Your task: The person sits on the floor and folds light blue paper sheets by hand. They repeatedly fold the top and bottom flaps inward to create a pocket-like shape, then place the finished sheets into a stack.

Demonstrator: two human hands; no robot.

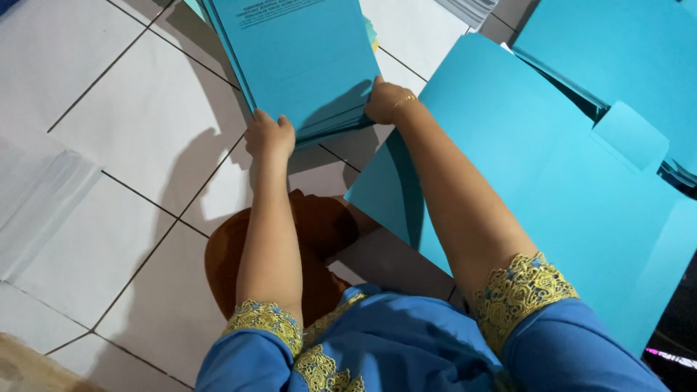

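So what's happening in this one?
A person sits over a white tiled floor and grips the near edge of a stack of light blue folders with both hands: left hand at the left corner, right hand at the right. More blue folders lie spread to the right.

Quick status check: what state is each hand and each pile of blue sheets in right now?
Left hand: closed in a grip on the near edge of the stack.
Right hand: gripping the same edge, gold bracelet at the wrist.
Stack of light blue paper sheets: squared up, held, near edge on the white tiled floor.
Large light blue card sheets: lying flat, loosely overlapped.
Brown round object: on the floor, partly hidden by arms.
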